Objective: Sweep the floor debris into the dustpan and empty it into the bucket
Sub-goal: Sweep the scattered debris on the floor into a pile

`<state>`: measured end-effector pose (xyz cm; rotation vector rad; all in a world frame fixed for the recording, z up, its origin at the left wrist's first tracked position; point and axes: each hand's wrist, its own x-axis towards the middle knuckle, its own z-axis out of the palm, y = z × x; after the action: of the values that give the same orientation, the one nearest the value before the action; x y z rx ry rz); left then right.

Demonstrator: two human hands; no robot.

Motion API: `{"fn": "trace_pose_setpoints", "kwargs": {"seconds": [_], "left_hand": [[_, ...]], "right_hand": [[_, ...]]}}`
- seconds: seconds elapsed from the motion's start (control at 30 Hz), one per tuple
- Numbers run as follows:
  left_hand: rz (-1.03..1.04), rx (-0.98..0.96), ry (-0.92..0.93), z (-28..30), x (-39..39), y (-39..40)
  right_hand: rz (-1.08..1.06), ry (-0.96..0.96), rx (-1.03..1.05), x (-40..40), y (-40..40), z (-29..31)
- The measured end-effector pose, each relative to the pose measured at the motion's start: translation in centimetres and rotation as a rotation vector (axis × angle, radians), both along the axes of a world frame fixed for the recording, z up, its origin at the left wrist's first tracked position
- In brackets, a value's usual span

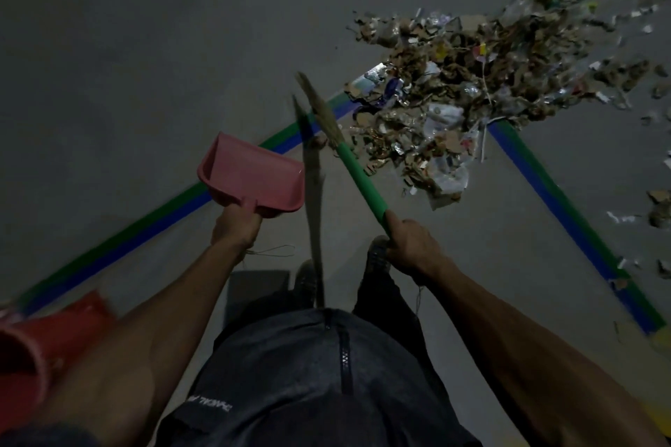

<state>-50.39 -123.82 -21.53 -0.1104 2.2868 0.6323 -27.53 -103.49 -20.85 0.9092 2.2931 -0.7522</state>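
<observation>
Left hand (234, 225) grips pink dustpan (254, 174), held off floor. Right hand (408, 247) grips green broom (357, 174). Debris pile (454, 91) ahead; bucket (32, 348) lower left. Risk: dustpan raised, sweep scatters debris past it.

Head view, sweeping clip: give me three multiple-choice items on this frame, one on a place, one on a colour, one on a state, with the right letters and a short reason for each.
1. Where does the debris pile lie relative to the dustpan?
A. To its right, further ahead
B. Inside it
C. Behind the person

2. What colour is the broom handle?
A. Red
B. Green
C. White

3. What state is the dustpan in?
A. Heaped with scraps
B. Lying flat on the floor, unheld
C. Empty, held up by the left hand

Answers:
1 A: the pile spreads on the floor up and right of the pan.
2 B: the shaft gripped by the right hand is green.
3 C: the pink tray shows bare, fingers round its handle.
</observation>
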Motion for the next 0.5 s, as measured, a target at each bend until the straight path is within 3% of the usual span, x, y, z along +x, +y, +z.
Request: {"fn": "trace_pose_setpoints", "kwargs": {"seconds": [0.2, 0.5], "left_hand": [[0.052, -0.063, 0.014, -1.3, 1.0, 2.9], [-0.128, -0.295, 0.157, -2.2, 2.9, 7.1]], "right_hand": [[0.162, -0.061, -0.136, -0.5, 4.2, -3.6], [0.161, -0.31, -0.281, -0.8, 10.4, -8.9]]}}
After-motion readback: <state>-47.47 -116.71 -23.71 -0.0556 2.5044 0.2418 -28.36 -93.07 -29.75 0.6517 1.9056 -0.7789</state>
